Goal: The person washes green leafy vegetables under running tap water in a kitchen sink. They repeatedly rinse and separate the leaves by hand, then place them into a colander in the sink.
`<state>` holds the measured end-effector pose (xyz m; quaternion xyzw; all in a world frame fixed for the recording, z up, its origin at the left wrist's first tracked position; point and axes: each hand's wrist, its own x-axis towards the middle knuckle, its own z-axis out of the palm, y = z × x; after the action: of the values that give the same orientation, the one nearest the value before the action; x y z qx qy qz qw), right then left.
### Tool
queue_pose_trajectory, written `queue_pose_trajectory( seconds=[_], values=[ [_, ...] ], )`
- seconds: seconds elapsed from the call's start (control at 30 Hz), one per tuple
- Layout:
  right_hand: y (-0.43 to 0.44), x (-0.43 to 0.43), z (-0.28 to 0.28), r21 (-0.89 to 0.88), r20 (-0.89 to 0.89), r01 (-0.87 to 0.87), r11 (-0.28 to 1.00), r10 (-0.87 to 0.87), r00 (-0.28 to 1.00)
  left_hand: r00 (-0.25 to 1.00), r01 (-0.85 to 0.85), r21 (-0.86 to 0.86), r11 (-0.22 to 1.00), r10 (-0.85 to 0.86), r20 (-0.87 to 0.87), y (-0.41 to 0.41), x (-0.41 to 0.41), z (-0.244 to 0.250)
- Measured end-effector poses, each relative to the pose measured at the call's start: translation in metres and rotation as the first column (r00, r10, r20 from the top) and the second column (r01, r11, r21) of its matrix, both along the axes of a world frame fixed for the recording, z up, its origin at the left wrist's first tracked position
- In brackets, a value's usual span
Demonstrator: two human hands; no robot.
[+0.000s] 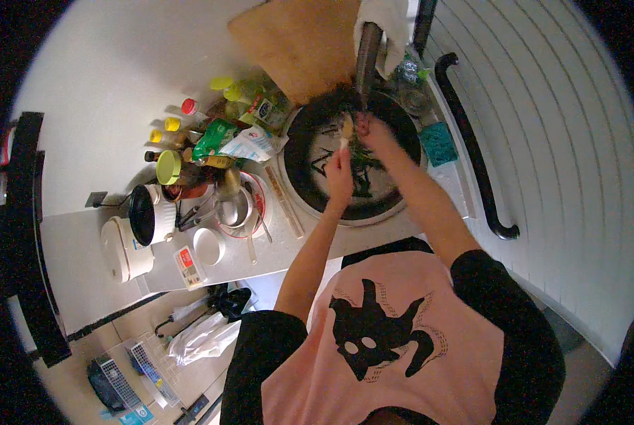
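Over a round dark sink basin [303, 186] with a paler floor, my two hands are close together. My left hand [340, 172] grips a slender pale piece [346, 127] that points up towards the faucet; what it is I cannot tell. My right hand [375, 132] is blurred, its fingers bunched just below the faucet [368, 58]; whether they hold anything is unclear. Dark green strips [360, 185], like leaves or peelings, lie in the basin beneath my hands.
A wooden board [301, 48] leans behind the basin, and a white cloth [383, 16] drapes by the faucet. At right are a teal sponge [438, 143] and a black bar handle [473, 143]. Bottles, chopsticks [285, 204], a saucepan [234, 210] and a white bowl [209, 246] crowd the left counter.
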<state>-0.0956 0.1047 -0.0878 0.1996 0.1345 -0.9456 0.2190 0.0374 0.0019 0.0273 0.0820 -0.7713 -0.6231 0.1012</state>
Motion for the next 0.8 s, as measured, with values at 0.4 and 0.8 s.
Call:
queue_pose_trajectory(
  seconds=[0.4,0.8],
  values=[
    [0.007,0.048,0.069,0.556,0.001,-0.378,0.74,0.455,0.891,0.987,0.157,-0.013,0.987,-0.157,0.038,0.004,-0.053,-0.01],
    [0.02,0.063,0.106,0.621,-0.105,-0.092,0.778,0.198,0.975,0.96,0.274,-0.589,0.76,-0.248,0.127,0.032,-0.09,0.005]
  ],
)
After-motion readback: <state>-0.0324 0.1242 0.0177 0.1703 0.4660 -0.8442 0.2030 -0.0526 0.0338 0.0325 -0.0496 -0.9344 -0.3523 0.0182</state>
